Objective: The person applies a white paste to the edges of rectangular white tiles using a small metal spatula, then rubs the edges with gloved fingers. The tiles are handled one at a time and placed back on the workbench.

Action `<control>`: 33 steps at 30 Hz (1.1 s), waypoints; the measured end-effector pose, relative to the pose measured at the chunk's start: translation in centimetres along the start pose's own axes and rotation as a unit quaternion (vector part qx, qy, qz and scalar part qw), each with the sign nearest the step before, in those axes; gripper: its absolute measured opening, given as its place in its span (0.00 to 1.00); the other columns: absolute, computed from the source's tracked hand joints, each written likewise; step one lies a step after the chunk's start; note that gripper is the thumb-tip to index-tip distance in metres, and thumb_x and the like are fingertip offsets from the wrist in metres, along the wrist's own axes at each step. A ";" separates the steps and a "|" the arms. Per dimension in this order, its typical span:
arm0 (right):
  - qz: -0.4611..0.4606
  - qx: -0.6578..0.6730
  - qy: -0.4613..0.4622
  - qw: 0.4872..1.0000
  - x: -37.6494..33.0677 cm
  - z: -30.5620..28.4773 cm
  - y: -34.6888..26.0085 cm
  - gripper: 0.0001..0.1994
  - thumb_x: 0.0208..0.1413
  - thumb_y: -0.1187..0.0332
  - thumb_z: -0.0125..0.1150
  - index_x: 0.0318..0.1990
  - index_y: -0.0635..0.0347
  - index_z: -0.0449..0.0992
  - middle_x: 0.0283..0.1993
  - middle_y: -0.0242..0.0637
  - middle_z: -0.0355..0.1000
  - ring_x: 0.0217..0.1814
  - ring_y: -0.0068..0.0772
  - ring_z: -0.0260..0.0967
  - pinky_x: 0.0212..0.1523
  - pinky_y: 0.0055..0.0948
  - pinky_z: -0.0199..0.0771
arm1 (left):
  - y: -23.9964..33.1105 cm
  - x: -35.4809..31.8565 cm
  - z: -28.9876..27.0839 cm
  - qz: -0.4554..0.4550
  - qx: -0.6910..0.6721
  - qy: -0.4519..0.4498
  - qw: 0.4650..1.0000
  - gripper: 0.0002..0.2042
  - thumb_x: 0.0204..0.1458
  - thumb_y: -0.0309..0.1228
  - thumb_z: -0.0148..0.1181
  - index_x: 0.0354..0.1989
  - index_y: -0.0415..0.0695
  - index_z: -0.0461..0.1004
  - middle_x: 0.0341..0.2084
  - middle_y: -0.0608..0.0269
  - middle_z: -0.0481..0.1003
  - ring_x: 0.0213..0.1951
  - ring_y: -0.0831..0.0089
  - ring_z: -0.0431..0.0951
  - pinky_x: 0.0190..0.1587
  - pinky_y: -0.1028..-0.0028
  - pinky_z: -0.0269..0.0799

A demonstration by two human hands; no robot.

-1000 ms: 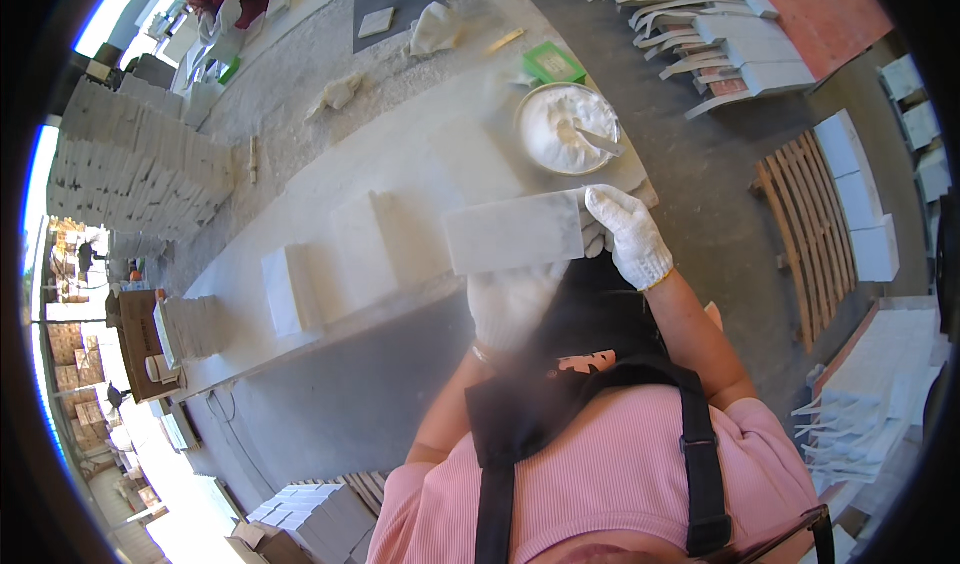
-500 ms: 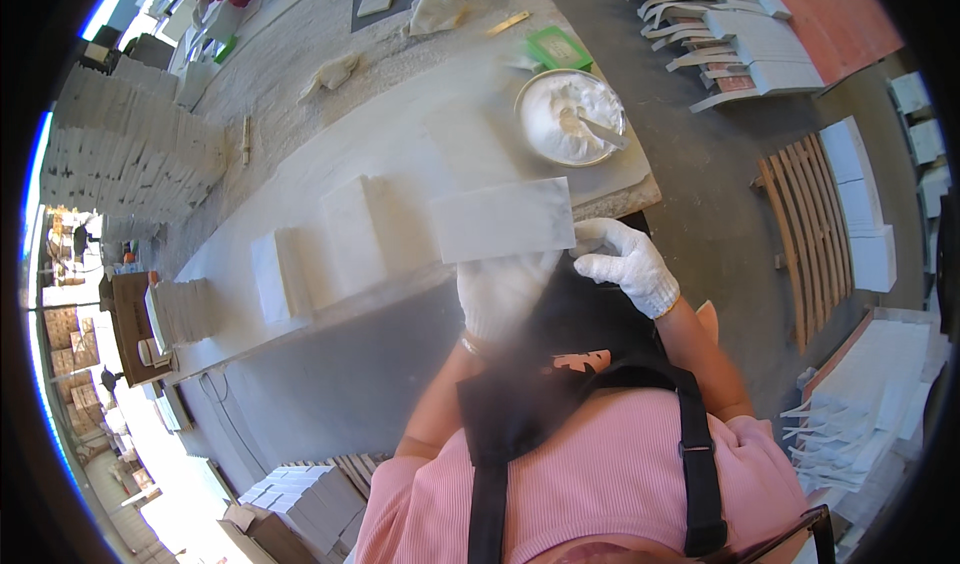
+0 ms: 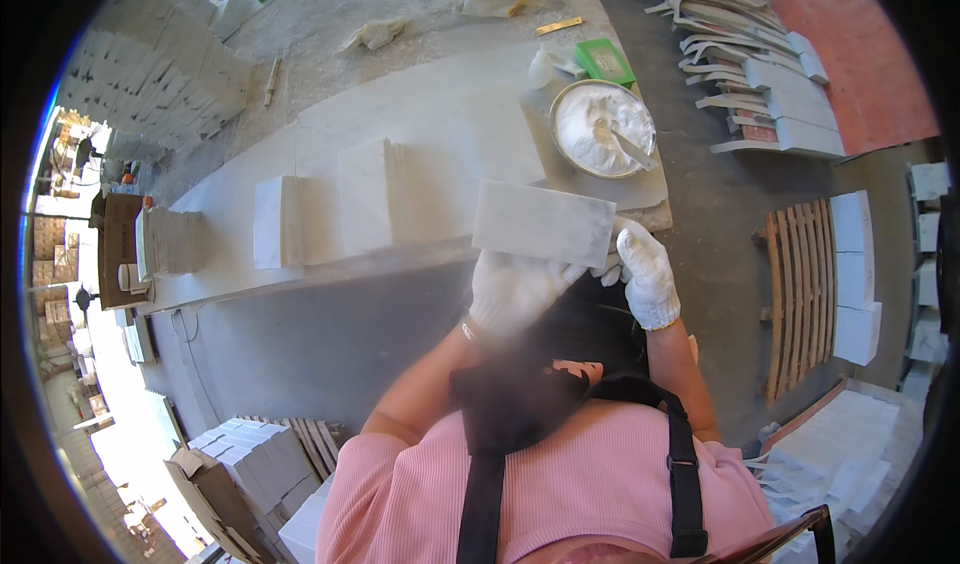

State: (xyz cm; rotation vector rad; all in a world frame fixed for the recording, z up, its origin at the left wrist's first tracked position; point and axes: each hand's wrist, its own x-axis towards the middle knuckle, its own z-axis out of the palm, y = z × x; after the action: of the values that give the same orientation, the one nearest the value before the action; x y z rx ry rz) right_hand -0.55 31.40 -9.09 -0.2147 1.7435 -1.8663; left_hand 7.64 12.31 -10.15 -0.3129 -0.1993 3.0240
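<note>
Head view: both gloved hands on one slab, just above the bench's near edge.
Left hand (image 3: 518, 289): white knit glove, gripping the slab's lower edge from underneath.
Right hand (image 3: 647, 274): same glove, fingers closed on its right corner.
Slab (image 3: 543, 224): pale grey-white stone, flat rectangle, matte and dusty.
Bench (image 3: 440, 124): long, powdery white; upright stone tiles (image 3: 365, 199) stand on it left of the slab.
Bowl (image 3: 603, 129): round metal, full of white paste, just behind the slab.

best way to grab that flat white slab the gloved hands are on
Grip the white slab by its two short ends, one hand per side, from the near edge. It is a thin, long rectangle overhanging the bench, so the underside is reachable there.
</note>
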 end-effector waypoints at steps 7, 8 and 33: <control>-0.010 -0.007 0.063 0.998 0.9 -1.1 -2.4 0.14 0.64 0.65 0.65 0.50 0.68 0.83 0.39 0.32 0.81 0.40 0.19 0.75 0.44 0.21 0.75 | 0.1 -0.4 -0.6 -0.071 0.093 -0.014 0.993 0.34 0.69 0.57 0.45 0.73 0.43 0.61 0.71 0.52 0.66 0.70 0.52 0.67 0.71 0.52 0.64; -0.020 -0.015 0.059 0.998 1.3 -1.8 -3.0 0.14 0.63 0.66 0.66 0.49 0.67 0.83 0.40 0.32 0.81 0.42 0.19 0.75 0.48 0.22 0.75 | 0.1 -0.7 -0.6 -0.090 0.131 -0.006 0.987 0.36 0.68 0.59 0.44 0.74 0.43 0.60 0.71 0.53 0.66 0.70 0.52 0.66 0.71 0.52 0.63; 0.010 0.111 0.067 0.992 -0.1 -2.4 1.8 0.30 0.73 0.51 0.54 0.65 0.74 0.69 0.49 0.49 0.80 0.43 0.34 0.81 0.40 0.30 0.82 | 0.0 -0.7 -0.7 -0.097 0.134 -0.002 0.986 0.49 0.58 0.70 0.54 0.78 0.46 0.54 0.74 0.55 0.62 0.72 0.55 0.62 0.74 0.51 0.57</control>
State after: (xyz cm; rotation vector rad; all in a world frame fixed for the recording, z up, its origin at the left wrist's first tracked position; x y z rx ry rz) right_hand -1.10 33.60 -11.12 0.0132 1.5996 -2.0822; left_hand 8.51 12.30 -10.72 -0.2462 0.1676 2.8108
